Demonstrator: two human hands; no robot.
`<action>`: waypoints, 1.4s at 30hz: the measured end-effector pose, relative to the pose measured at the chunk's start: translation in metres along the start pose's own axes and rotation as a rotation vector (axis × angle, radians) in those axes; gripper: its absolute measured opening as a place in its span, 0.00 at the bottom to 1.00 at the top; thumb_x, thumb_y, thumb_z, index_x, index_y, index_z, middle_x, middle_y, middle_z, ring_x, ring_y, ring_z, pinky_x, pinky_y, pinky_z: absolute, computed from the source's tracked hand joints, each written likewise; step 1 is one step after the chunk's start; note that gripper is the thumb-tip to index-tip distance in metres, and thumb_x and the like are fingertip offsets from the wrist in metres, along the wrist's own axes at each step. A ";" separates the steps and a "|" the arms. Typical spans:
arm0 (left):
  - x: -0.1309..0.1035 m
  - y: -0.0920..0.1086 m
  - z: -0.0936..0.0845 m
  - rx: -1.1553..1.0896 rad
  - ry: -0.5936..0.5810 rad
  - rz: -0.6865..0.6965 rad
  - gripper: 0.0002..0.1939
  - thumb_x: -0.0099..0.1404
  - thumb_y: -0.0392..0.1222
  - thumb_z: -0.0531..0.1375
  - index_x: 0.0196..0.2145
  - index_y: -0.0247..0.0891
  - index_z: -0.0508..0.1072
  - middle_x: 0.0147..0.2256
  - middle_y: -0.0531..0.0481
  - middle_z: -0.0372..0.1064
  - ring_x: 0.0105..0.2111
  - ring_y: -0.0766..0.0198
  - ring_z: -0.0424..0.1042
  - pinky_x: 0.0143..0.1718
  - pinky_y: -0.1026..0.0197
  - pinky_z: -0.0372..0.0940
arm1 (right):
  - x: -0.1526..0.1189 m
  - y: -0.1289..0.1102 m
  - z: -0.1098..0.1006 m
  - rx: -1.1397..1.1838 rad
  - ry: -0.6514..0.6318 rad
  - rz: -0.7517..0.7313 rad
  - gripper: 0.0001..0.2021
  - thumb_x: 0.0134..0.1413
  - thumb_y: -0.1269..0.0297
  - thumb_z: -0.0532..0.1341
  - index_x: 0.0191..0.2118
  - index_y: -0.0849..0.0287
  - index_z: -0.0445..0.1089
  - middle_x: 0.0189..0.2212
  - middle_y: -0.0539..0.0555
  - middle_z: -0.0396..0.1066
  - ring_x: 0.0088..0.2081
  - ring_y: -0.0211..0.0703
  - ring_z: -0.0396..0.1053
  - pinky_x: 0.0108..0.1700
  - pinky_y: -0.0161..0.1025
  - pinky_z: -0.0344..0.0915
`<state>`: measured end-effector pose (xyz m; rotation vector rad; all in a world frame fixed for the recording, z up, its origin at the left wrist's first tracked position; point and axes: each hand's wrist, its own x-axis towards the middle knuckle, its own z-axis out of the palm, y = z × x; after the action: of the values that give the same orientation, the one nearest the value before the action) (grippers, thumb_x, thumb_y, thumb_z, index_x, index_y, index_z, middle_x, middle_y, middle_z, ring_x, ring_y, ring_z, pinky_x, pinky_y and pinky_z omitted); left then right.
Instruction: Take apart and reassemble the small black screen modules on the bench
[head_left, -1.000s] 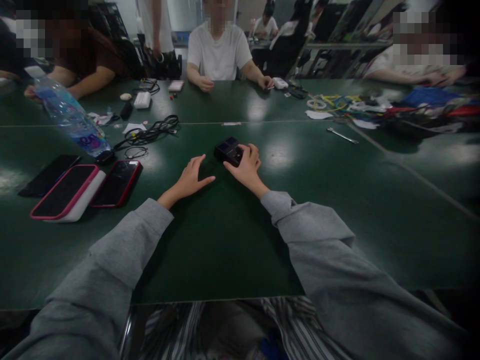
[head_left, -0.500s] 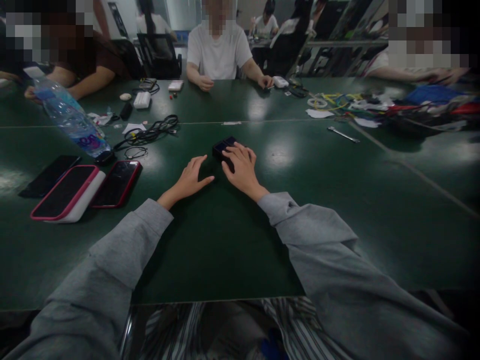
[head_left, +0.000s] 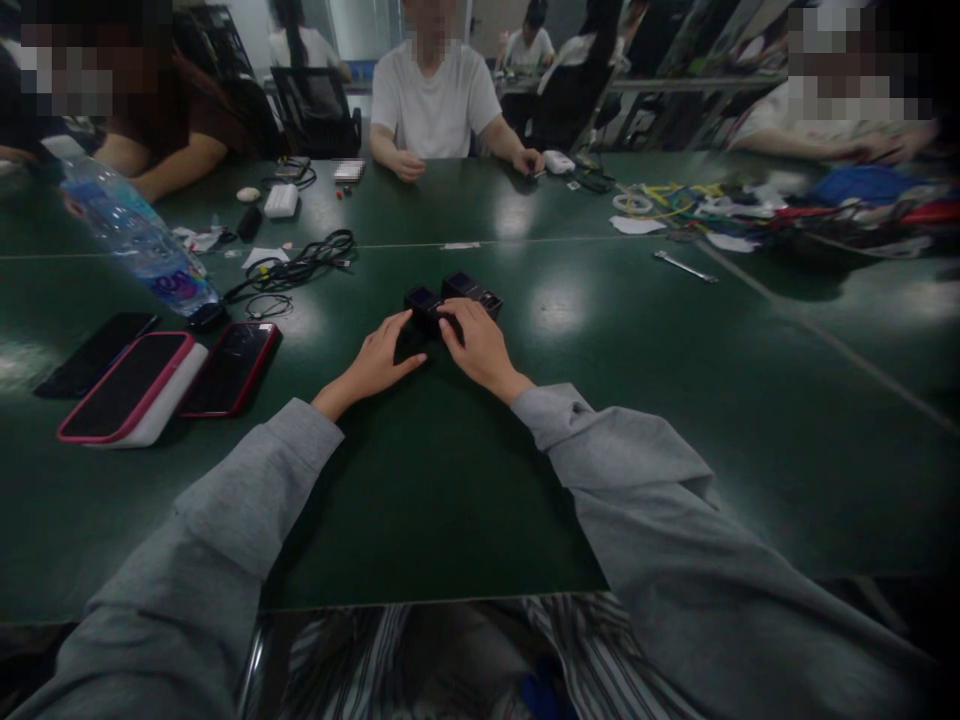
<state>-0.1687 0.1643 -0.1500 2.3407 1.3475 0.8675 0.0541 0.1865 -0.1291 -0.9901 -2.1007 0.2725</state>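
Note:
Two small black devices lie side by side on the green table, each with a dark screen on top. My right hand has its fingertips on the near side of the left black device, and its fingers partly cover it. Behind those fingers is the other black device, slightly to the right. My left hand rests on the table just left of the devices, thumb and fingers apart, with nothing in it. Whether its index fingertip touches the left device is hard to tell.
Left of my hands lie several phones, a black cable and a tilted water bottle. A wrench and a pile of coloured wires are to the right. A person sits opposite.
One black device has separated to the left from the other, so both now show. My right hand has moved slightly left and down with it. The left hand has barely moved.

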 end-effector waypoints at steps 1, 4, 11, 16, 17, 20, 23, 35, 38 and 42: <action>0.000 0.000 0.000 -0.003 0.001 0.001 0.43 0.64 0.62 0.59 0.68 0.41 0.48 0.66 0.33 0.51 0.65 0.42 0.56 0.62 0.35 0.56 | 0.000 0.000 0.000 0.015 -0.005 -0.013 0.19 0.70 0.54 0.46 0.55 0.56 0.66 0.55 0.59 0.67 0.59 0.53 0.63 0.64 0.53 0.60; 0.001 -0.004 0.002 -0.011 0.036 0.000 0.45 0.62 0.62 0.60 0.68 0.39 0.49 0.66 0.32 0.50 0.66 0.42 0.54 0.64 0.35 0.53 | -0.002 -0.003 -0.002 0.060 -0.059 -0.085 0.19 0.69 0.54 0.48 0.56 0.57 0.65 0.57 0.58 0.66 0.60 0.50 0.63 0.64 0.50 0.61; 0.003 -0.011 0.007 -0.019 0.120 0.005 0.53 0.57 0.65 0.64 0.68 0.34 0.46 0.66 0.28 0.47 0.67 0.40 0.49 0.66 0.36 0.49 | -0.003 -0.004 -0.003 0.093 -0.197 -0.087 0.23 0.68 0.54 0.48 0.64 0.54 0.58 0.64 0.53 0.61 0.62 0.51 0.62 0.64 0.53 0.62; 0.001 -0.012 0.007 0.002 0.131 -0.020 0.54 0.58 0.61 0.65 0.69 0.34 0.43 0.66 0.28 0.50 0.66 0.39 0.53 0.65 0.36 0.51 | -0.005 -0.007 -0.002 0.089 -0.253 -0.139 0.24 0.68 0.57 0.48 0.67 0.54 0.55 0.67 0.52 0.55 0.63 0.51 0.61 0.64 0.53 0.62; 0.001 -0.011 0.006 0.015 0.134 -0.024 0.54 0.58 0.60 0.65 0.69 0.33 0.43 0.65 0.27 0.50 0.66 0.40 0.54 0.65 0.36 0.52 | -0.005 -0.008 -0.002 0.079 -0.258 -0.153 0.24 0.69 0.58 0.48 0.67 0.54 0.55 0.67 0.53 0.55 0.63 0.51 0.61 0.64 0.52 0.62; 0.001 -0.003 0.004 0.087 0.164 -0.036 0.51 0.60 0.56 0.65 0.69 0.32 0.44 0.65 0.27 0.52 0.65 0.41 0.55 0.65 0.38 0.54 | -0.003 -0.011 -0.003 0.010 -0.209 -0.182 0.22 0.69 0.60 0.48 0.64 0.57 0.59 0.65 0.57 0.59 0.63 0.51 0.60 0.64 0.53 0.61; 0.003 0.014 0.005 0.170 0.210 -0.053 0.48 0.62 0.54 0.64 0.69 0.34 0.45 0.65 0.30 0.53 0.65 0.42 0.56 0.64 0.39 0.56 | 0.001 -0.004 -0.005 -0.133 -0.045 -0.145 0.18 0.69 0.63 0.47 0.59 0.59 0.63 0.62 0.61 0.61 0.64 0.53 0.57 0.65 0.56 0.56; 0.026 0.031 0.023 0.208 0.219 -0.246 0.35 0.69 0.50 0.57 0.68 0.38 0.52 0.68 0.30 0.46 0.65 0.34 0.56 0.59 0.35 0.63 | 0.004 0.052 -0.003 -0.266 0.049 0.261 0.27 0.60 0.68 0.56 0.65 0.63 0.56 0.58 0.68 0.57 0.54 0.60 0.66 0.53 0.56 0.68; 0.026 0.028 0.023 0.178 0.239 -0.242 0.35 0.69 0.50 0.57 0.68 0.38 0.52 0.68 0.30 0.46 0.65 0.34 0.56 0.59 0.34 0.62 | 0.004 0.050 -0.004 -0.241 0.019 0.251 0.28 0.60 0.68 0.56 0.65 0.64 0.54 0.57 0.67 0.58 0.50 0.57 0.70 0.50 0.52 0.71; 0.024 0.028 0.023 0.112 0.311 -0.182 0.36 0.69 0.53 0.56 0.69 0.39 0.50 0.69 0.33 0.45 0.67 0.37 0.53 0.62 0.35 0.59 | 0.002 0.040 -0.007 -0.278 -0.019 0.222 0.28 0.62 0.65 0.56 0.65 0.63 0.54 0.54 0.66 0.61 0.47 0.58 0.70 0.47 0.53 0.72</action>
<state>-0.1265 0.1715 -0.1441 2.1817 1.7428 1.1608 0.0813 0.2137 -0.1424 -1.3938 -2.0828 0.1009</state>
